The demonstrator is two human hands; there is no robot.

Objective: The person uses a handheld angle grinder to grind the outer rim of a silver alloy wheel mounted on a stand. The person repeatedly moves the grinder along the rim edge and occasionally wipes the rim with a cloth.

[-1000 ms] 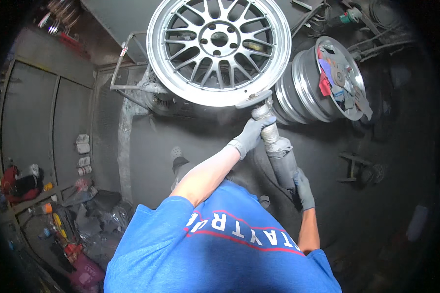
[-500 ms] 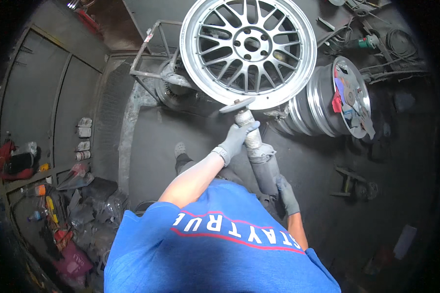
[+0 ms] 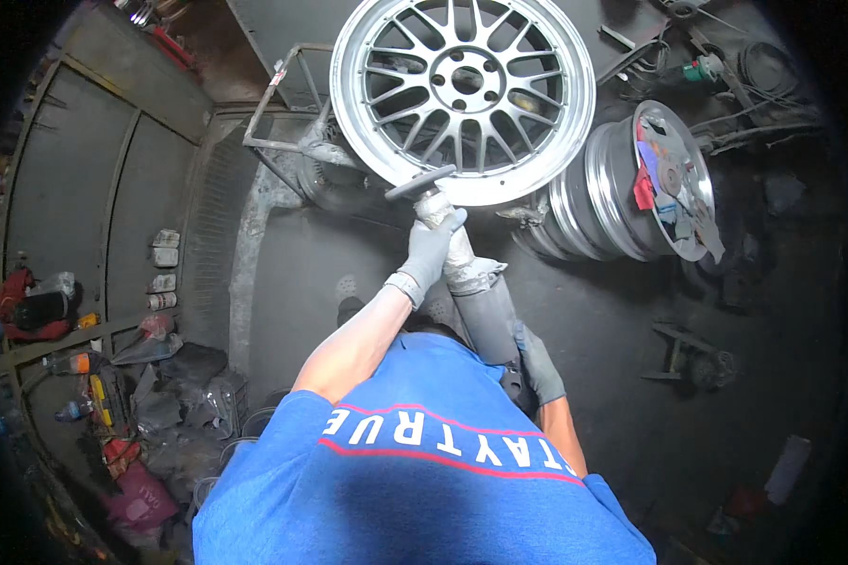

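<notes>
An angle grinder [image 3: 485,315] with a dark grey body and a pale wrapped neck is held slantwise in front of me. My left hand [image 3: 430,254], in a grey glove, is closed round the wrapped neck just behind the disc. Gripping the rear of the body is my right hand [image 3: 540,367], gloved too, its fingers partly hidden. The grinder's flat round disc [image 3: 420,183] is seen nearly edge-on at the lower left lip of a silver multi-spoke wheel [image 3: 460,190]. Whether the disc touches the lip, I cannot tell.
Right of the wheel, another wheel [image 3: 612,193] lies on its side, with rags and abrasive pieces [image 3: 671,179] on it. A metal frame [image 3: 283,104] stands behind at left. Bags and clutter [image 3: 174,405] line the left wall. A metal stand [image 3: 678,353] sits on the right floor.
Both hands have carried the grinder leftward along the wheel's lower lip, and its disc now sits further left. The whole view has also shifted slightly. Both grips stay the same.
</notes>
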